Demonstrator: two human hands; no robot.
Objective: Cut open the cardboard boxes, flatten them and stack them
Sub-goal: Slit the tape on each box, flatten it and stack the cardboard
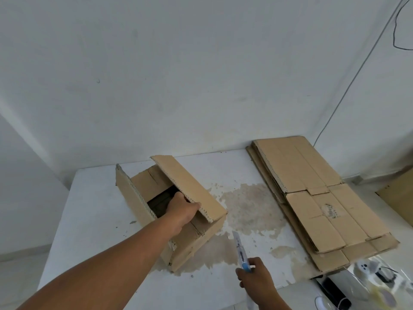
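Left hand point(181, 209) seemingly grips corrugated flap point(190, 186); right hand point(254, 279) holds knife point(240, 251)

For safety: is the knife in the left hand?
No, the right hand grips the knife; the left hand holds the box flap.

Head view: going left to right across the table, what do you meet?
In order: open cardboard box, its flap gripped by the left hand → utility knife, held in the right hand → stack of flattened cardboard.
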